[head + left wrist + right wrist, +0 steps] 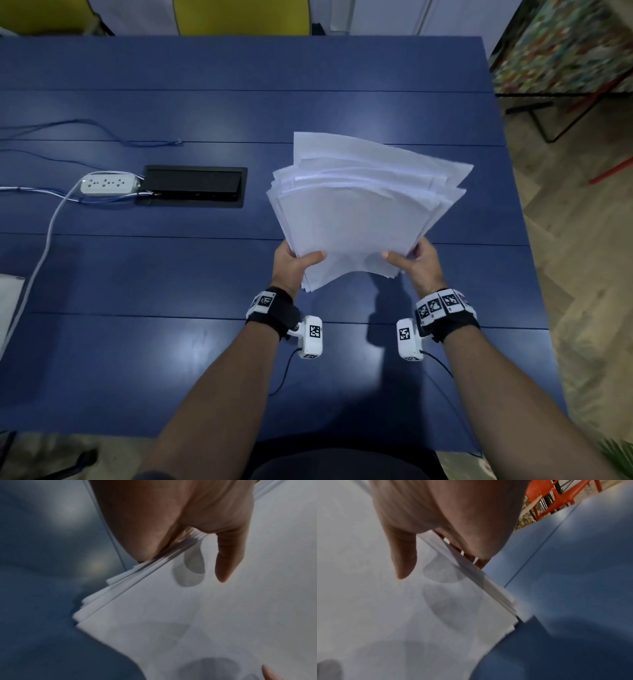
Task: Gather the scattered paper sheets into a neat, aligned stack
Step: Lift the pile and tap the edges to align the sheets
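Your left hand [294, 263] and right hand [416, 263] each pinch a near corner of the paper stack [359, 219], thumbs on top; your fingers beneath are mostly hidden. You hold it above the blue bench [171, 274], long axis running away from you, far end tilted slightly right. The far edges fan out unevenly. Beyond, left, sit a black cable box [193, 186] and a power strip [109, 183].

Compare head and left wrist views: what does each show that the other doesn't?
Head only: right hand gripping the paper stack's right side, its far edges fanned unevenly, plus the power strip and cable box.
Left wrist only: staggered sheet corners near the grip.
Both: left hand, thumb on top, holding the stack over the blue table.
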`<state>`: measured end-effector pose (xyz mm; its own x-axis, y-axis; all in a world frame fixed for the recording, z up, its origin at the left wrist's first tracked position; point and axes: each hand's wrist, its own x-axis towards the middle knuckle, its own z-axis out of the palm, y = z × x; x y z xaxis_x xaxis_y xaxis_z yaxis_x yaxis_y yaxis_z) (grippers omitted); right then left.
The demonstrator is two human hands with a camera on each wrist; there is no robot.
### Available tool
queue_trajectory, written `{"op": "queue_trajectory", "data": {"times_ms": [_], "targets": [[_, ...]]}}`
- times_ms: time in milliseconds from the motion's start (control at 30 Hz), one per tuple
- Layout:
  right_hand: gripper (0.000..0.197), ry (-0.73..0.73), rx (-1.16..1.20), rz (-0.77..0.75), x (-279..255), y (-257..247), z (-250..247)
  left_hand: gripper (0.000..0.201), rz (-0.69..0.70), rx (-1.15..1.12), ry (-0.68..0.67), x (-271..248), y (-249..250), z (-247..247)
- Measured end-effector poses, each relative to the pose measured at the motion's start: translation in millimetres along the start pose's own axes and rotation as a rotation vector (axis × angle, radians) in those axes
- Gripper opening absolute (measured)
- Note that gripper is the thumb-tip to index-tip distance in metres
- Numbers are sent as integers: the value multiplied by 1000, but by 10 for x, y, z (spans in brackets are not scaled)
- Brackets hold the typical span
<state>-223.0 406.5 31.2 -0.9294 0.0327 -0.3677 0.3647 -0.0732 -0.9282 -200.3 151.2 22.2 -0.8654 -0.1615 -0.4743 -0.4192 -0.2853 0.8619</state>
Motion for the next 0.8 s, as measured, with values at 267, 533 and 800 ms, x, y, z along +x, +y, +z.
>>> {"op": "queue_trajectory", "data": {"times_ms": [267,533,800], "targets": [[47,-58,101,-243,-193,-710,9,52,231,10,-106,-186,743,85],[52,-51,103,-366,-365,-885,70,66,240,50,-88,-299,745,160],[51,7,94,-355,-388,-934,64,41,380,-106,17,-591,946,416]]}}
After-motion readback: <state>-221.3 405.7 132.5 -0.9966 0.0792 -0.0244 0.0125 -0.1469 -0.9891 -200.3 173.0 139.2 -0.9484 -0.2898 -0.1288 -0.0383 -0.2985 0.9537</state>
